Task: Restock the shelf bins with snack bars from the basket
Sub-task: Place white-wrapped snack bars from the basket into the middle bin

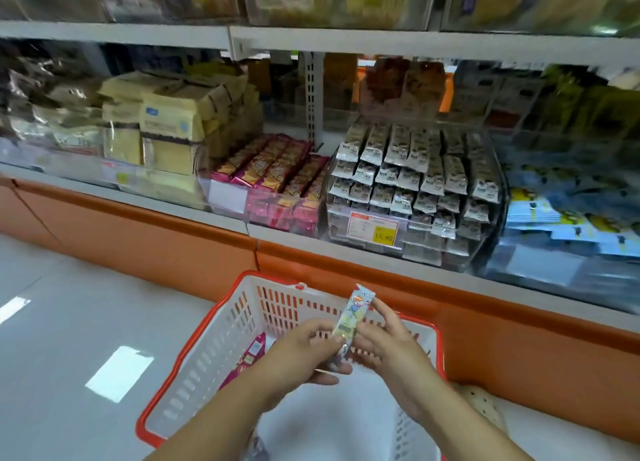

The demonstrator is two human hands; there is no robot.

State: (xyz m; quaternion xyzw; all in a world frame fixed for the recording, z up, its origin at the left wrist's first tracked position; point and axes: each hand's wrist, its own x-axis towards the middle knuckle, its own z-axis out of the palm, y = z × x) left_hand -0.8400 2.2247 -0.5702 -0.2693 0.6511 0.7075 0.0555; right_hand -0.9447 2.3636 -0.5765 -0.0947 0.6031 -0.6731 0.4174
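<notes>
While the white basket (214,353) on the floor holds pink packs (254,351) yet to be shelved, a person's left hand (304,353) pinches the lower end of one pale snack bar (349,322) and the right hand (384,346) grips its side above the basket, open air leading over the orange ledge (485,322) to well-filled shelf bins (503,197).

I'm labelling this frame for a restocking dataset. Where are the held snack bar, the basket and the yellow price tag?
snack bar (353,313): head view, middle of its wrapper.
basket (221,332): head view, its left white slatted wall.
price tag (372,230): head view, centre of the label.
</notes>
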